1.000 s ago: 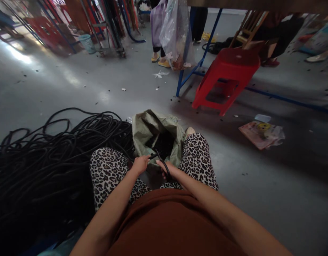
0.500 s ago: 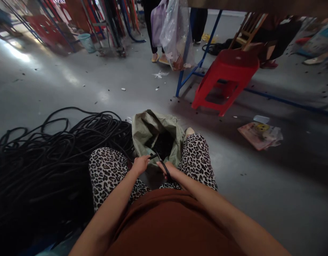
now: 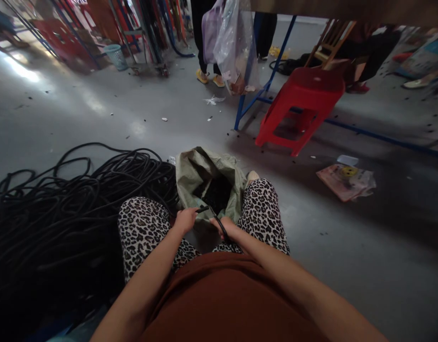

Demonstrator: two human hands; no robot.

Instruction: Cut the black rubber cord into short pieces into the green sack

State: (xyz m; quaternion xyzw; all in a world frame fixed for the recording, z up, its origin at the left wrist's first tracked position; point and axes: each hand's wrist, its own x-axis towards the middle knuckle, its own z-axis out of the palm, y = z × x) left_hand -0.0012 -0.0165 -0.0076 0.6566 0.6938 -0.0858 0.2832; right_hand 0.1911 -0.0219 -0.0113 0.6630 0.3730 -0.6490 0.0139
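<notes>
My left hand is closed around a black rubber cord, whose short end sticks out to the right over the sack's near rim. My right hand grips a pair of scissors by dark handles, its blades pointing up and left close to the cord's end. Between my knees stands an open greenish woven sack. Dark pieces lie inside it, too small to make out singly. On the left, a large heap of long black cord spreads over the floor.
A red plastic stool stands tilted in view by a blue-legged table. Clear plastic bags hang from the table. A flat packet lies on the floor at right. People's legs and feet show behind.
My left hand has shifted slightly left with the cord, and more of the cord's end shows beyond the fingers. A person's feet at the back have moved left.
</notes>
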